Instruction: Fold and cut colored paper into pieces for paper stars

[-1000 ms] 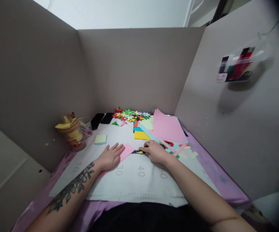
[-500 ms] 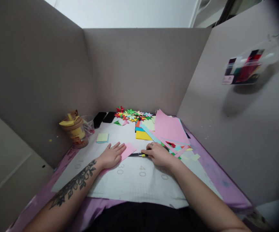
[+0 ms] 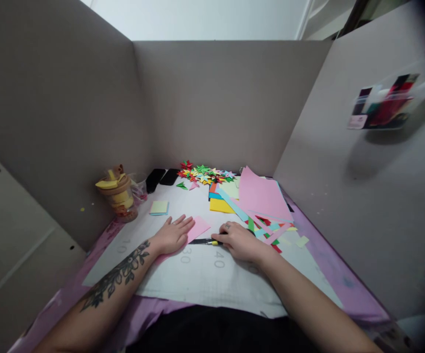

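Note:
My left hand lies flat with fingers spread on a folded sheet of pink paper, holding it against the white mat. Part of the paper is hidden under the hand and wrist. My right hand is closed round a utility knife with a dark blade and black-and-yellow body. The knife lies low and nearly level, its blade pointing left along the near edge of the pink paper, with its tip close to my left fingers. Most of the handle is covered by my right hand.
Paper stars are heaped at the back. Large pink sheets and coloured strips lie beyond my right hand. Small square papers, a cup and two black phones stand or lie left. Grey panels enclose the table.
My right hand has drawn the knife left and slightly nearer to me, along the paper's edge. My left hand stays pressed on the pink paper. The view has shifted slightly.

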### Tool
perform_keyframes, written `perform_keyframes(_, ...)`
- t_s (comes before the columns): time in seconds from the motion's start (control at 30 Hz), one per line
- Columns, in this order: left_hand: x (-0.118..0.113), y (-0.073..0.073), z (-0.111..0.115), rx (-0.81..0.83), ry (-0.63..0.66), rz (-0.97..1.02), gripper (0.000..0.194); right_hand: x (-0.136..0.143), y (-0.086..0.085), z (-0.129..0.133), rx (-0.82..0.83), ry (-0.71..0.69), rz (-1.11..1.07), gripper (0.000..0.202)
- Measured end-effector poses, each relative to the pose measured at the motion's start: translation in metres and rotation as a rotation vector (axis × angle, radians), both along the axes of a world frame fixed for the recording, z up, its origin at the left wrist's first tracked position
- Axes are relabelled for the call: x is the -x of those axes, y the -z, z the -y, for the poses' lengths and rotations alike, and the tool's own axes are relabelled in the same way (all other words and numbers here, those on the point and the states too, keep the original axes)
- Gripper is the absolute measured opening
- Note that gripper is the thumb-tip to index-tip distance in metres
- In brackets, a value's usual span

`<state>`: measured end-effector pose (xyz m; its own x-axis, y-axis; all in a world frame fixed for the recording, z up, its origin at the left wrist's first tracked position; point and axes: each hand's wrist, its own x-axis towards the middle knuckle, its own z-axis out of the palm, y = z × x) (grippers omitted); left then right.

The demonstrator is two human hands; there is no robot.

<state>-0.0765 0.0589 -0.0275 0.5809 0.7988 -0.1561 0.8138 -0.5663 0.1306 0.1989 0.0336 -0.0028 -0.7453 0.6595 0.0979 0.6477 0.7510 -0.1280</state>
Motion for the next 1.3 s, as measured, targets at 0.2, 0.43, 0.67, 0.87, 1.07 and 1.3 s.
perform_keyframes(0.2, 0.001, 0.003, -0.002, -0.002, 0.000, 0.028, 0.055, 0.006, -0.001, 0.001, -0.017, 0.008, 0.016, 0.038)
perform_keyframes(0.43, 0.000, 0.002, -0.004, -0.019, -0.031, 0.038, 0.053, 0.033, 0.000, 0.008, -0.048, 0.003, 0.063, 0.038)
perform_keyframes(0.67, 0.001, 0.005, -0.003, -0.055, -0.064, 0.020, 0.051, 0.033, 0.002, 0.015, -0.035, -0.026, 0.050, 0.037)
perform_keyframes(0.87, 0.001, 0.005, -0.002, -0.065, -0.073, 0.025, 0.051, 0.030, 0.001, 0.018, -0.033, -0.037, 0.040, 0.039)
perform_keyframes(1.07, 0.001, 0.004, -0.002, -0.045, -0.080, 0.018, 0.052, 0.047, -0.001, 0.020, -0.048, -0.060, 0.061, 0.037)
perform_keyframes(1.3, 0.001, 0.006, -0.002, -0.046, -0.085, 0.024, 0.052, 0.055, 0.000, 0.027, -0.045, -0.086, 0.042, 0.039)
